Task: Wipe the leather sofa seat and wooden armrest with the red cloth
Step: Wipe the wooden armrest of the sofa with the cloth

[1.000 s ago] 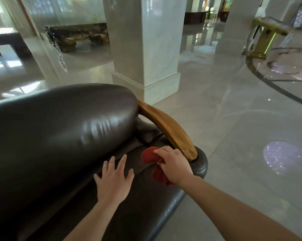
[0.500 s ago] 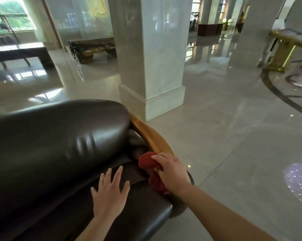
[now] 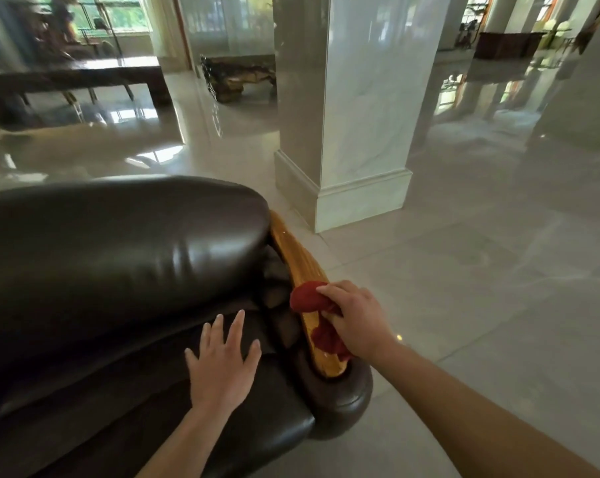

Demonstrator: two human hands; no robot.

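A dark brown leather sofa fills the lower left, its seat running toward me. Along its right side curves a glossy wooden armrest. My right hand grips a bunched red cloth and holds it against the armrest's middle; more cloth hangs out below my palm. My left hand rests flat on the seat with fingers spread, just left of the armrest. The armrest's lower stretch is partly covered by cloth and hand.
A white marble pillar stands on the polished floor just behind the armrest. A dark long table and a rough wooden bench stand farther back on the left. Glossy tile floor spreads to the right.
My right hand with the cloth has moved off the seat corner and up onto the wooden armrest. My left hand stays flat on the seat. The view has tilted up.
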